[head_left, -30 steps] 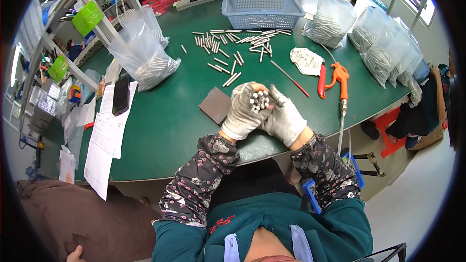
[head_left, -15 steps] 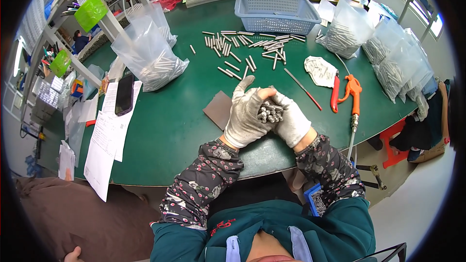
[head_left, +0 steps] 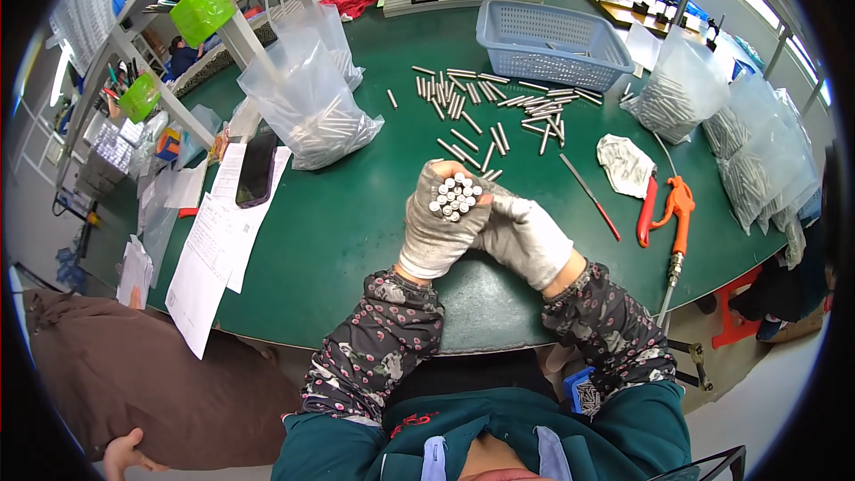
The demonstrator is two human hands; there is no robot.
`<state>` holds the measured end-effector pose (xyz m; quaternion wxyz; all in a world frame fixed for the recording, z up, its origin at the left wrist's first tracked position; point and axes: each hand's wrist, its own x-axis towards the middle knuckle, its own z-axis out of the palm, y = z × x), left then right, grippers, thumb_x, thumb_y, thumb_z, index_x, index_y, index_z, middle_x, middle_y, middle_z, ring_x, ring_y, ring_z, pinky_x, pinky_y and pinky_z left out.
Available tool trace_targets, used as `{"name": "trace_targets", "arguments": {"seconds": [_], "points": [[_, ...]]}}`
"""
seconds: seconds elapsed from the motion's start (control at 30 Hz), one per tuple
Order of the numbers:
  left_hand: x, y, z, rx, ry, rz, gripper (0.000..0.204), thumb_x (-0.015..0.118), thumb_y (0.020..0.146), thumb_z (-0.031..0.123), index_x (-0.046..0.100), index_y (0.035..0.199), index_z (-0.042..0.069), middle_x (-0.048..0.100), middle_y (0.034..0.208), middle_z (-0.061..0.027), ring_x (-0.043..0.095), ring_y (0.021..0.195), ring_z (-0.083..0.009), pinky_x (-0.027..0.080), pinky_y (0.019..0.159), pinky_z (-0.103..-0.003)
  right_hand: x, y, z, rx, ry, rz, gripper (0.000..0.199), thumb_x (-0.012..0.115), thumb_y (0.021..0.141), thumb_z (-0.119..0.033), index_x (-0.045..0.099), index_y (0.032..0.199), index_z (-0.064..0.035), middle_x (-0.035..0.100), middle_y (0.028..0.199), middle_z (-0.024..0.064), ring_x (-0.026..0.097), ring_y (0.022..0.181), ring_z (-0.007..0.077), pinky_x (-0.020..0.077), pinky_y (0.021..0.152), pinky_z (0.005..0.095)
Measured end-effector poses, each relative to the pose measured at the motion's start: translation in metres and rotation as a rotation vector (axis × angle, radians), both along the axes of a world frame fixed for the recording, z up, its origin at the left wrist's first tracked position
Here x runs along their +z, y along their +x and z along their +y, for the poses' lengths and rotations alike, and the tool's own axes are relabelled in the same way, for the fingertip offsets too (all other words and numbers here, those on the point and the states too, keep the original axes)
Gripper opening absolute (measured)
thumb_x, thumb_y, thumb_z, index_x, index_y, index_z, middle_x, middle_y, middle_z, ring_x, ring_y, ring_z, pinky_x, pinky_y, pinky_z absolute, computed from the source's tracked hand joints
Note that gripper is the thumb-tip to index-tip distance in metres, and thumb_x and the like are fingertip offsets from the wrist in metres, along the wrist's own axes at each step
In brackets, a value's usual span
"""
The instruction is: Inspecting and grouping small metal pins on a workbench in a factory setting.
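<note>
My left hand [head_left: 436, 232], in a white work glove, is wrapped around a bundle of short metal rods [head_left: 456, 196] held upright, their round ends facing the camera. My gloved right hand [head_left: 527, 239] presses against the same bundle from the right side. Both hands hover over the green table [head_left: 347, 232] close to its front edge. Several loose metal rods [head_left: 485, 107] lie scattered on the table beyond the hands.
A blue plastic basket [head_left: 552, 43] stands at the back. Clear bags of rods sit at left [head_left: 312, 107] and right [head_left: 757, 169]. An orange air blow gun [head_left: 677, 214], a red-handled tool [head_left: 595, 196], a crumpled glove [head_left: 625, 165], papers [head_left: 214, 249] and a phone [head_left: 256, 171] lie around.
The hands have lifted the bundle and turned it upright so the rod ends face up; the grey pad seen earlier under the hands is now hidden.
</note>
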<state>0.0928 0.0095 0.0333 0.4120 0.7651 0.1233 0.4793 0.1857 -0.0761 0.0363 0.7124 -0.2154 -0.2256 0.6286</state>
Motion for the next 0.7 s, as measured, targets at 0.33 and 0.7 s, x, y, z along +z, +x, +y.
{"name": "trace_targets", "arguments": {"seconds": [0.33, 0.7], "points": [[-0.012, 0.008, 0.018, -0.287, -0.797, -0.437, 0.030, 0.060, 0.077, 0.003, 0.040, 0.098, 0.010, 0.052, 0.071, -0.0041, 0.054, 0.066, -0.0156, 0.047, 0.080, -0.047, 0.004, -0.007, 0.000, -0.025, -0.365, -0.582, 0.028, 0.057, 0.081, -0.013, 0.052, 0.103, 0.0041, 0.058, 0.086, 0.0067, 0.056, 0.070, 0.0114, 0.0473, 0.066, 0.0228], [0.000, 0.001, 0.007, -0.485, -0.803, -0.311, 0.044, 0.068, 0.068, 0.000, 0.041, 0.102, 0.005, 0.058, 0.081, -0.0059, 0.059, 0.074, -0.0140, 0.050, 0.065, -0.025, -0.015, 0.001, -0.005, -0.018, -0.210, -0.294, 0.022, 0.058, 0.079, -0.009, 0.055, 0.098, 0.0019, 0.059, 0.085, 0.0072, 0.058, 0.071, 0.0141, 0.0481, 0.066, 0.0250]]}}
